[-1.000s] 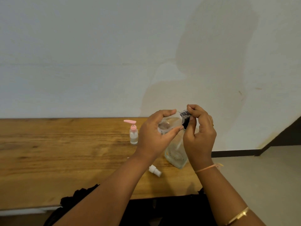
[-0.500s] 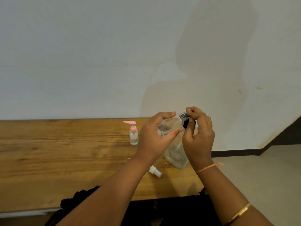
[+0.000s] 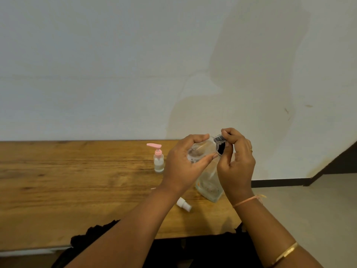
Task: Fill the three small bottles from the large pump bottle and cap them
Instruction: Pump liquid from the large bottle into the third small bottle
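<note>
Presently, both hands are raised above the right part of the table (image 3: 77,180). The left hand (image 3: 185,163) grips a small clear bottle (image 3: 201,149), thumb over the top and fingers curled beneath. The bottle lies nearly on its side, its mouth pointing to the right. The right hand (image 3: 237,161) pinches a black cap (image 3: 220,145) at that mouth between thumb and fingertips. Whether the cap is seated on the neck cannot be told.

A large clear bottle (image 3: 209,188) stands on the table directly under the hands. Its upper part is hidden behind them, and a little liquid shows in its base. A small bottle with a pink pump (image 3: 159,161) stands upright to the left, apart from the hands. A white spray top (image 3: 184,204) lies on its side near the front edge of the table, just beside the left forearm.
</note>
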A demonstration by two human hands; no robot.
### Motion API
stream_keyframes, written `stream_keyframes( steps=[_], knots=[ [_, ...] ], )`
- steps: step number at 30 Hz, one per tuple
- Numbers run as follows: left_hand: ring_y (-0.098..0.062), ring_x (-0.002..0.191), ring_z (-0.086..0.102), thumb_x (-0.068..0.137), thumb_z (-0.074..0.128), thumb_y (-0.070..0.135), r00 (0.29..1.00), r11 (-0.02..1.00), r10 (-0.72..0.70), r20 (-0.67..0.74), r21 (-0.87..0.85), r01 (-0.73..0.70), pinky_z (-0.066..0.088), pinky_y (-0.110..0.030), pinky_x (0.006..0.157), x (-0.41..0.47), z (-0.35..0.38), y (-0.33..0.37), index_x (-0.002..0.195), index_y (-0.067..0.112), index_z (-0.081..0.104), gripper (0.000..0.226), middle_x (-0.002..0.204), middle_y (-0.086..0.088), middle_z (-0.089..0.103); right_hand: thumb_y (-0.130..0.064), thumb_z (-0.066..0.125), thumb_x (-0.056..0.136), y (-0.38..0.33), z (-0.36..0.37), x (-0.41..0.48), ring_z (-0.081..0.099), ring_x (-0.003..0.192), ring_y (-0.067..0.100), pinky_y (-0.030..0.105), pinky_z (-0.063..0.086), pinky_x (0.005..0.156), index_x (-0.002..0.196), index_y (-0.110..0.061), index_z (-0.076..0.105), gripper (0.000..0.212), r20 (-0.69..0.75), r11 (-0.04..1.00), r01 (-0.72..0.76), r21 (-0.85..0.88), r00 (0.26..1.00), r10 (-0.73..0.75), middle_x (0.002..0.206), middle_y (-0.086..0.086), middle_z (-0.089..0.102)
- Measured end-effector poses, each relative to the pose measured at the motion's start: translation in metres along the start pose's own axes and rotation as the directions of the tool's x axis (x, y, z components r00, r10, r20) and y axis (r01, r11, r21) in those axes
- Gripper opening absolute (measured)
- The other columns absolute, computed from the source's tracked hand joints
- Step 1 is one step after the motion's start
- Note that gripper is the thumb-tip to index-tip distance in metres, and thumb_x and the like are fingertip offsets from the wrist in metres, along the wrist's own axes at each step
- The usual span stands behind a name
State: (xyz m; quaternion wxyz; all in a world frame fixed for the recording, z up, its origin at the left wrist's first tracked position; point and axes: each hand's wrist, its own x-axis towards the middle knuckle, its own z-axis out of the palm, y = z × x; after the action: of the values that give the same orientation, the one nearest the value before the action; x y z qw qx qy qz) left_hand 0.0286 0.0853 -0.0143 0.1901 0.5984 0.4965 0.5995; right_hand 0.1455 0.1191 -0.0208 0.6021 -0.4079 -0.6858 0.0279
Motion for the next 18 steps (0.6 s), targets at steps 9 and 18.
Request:
stream_keyframes(
  steps=[9, 18],
  knots=[
    [0.003, 0.107, 0.058, 0.072, 0.081, 0.022, 0.998, 0.998, 0.057, -0.024, 0.008, -0.057, 0.046, -0.012, 0.088, 0.001, -0.003, 0.006, 0.109, 0.030, 0.060, 0.043, 0.108, 0.021, 0.062, 0.012, 0.046, 0.083, -0.014, -0.004, 0.005, 0.054, 0.102, 0.016, 0.005, 0.037, 0.087, 0.105, -0.001, 0.063, 0.031, -0.031, 0.999, -0.037, 0.038, 0.999, 0.038, 0.110, -0.001, 0.057],
    [0.004, 0.105, 0.059, 0.071, 0.081, 0.023, 1.000, 1.000, 0.020, -0.006, -0.002, -0.020, 0.045, -0.008, 0.085, 0.001, -0.001, 0.001, 0.106, 0.029, 0.061, 0.040, 0.106, 0.021, 0.063, 0.013, 0.046, 0.083, -0.001, 0.003, -0.001, 0.050, 0.101, 0.012, 0.006, 0.039, 0.087, 0.106, 0.002, 0.061, 0.030, -0.023, 1.000, -0.014, 0.023, 1.000, 0.015, 0.110, 0.000, 0.055]
  ],
)
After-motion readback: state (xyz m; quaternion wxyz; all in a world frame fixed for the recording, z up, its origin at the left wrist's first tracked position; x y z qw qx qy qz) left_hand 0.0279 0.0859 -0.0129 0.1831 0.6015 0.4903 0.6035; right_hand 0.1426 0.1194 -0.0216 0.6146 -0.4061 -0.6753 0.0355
